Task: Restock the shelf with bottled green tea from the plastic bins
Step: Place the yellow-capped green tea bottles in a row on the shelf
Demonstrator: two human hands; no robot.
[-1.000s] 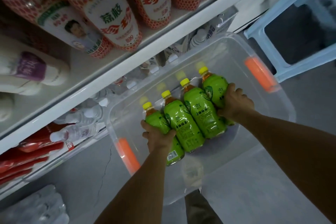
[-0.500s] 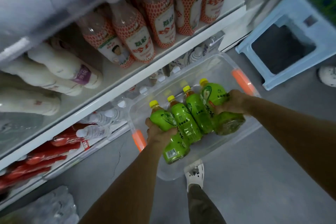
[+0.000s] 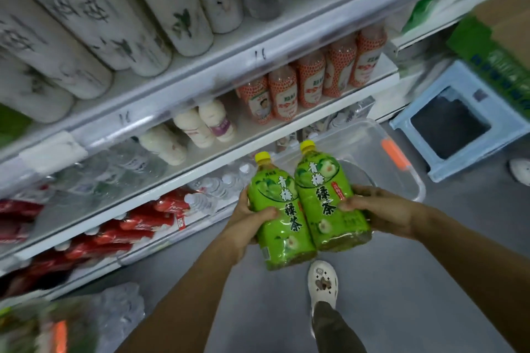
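1. Two green tea bottles (image 3: 304,209) with yellow caps are up in the air, side by side and touching, tilted with the caps pointing away from the person. Only two show from this angle.
2. The left hand (image 3: 249,221) is wrapped around the left-side bottle, thumb across the front of the label. The right hand (image 3: 378,209) grips the right-side one the same way, fingers curled onto the label.
3. The clear plastic bin (image 3: 401,157) with the orange latch sits on the floor (image 3: 401,281) just behind the bottles, right up against the bottom of the shelf (image 3: 200,169). Can't tell if anything's left inside it.
4. The shelf has big white bottles (image 3: 114,23) up top, then red-patterned bottles (image 3: 312,80) and milky white ones (image 3: 200,129), then water bottles and red packs lower down.
5. A light blue stool (image 3: 464,123) is off to the right, and a white clog (image 3: 322,284) is on the floor below the bottles.
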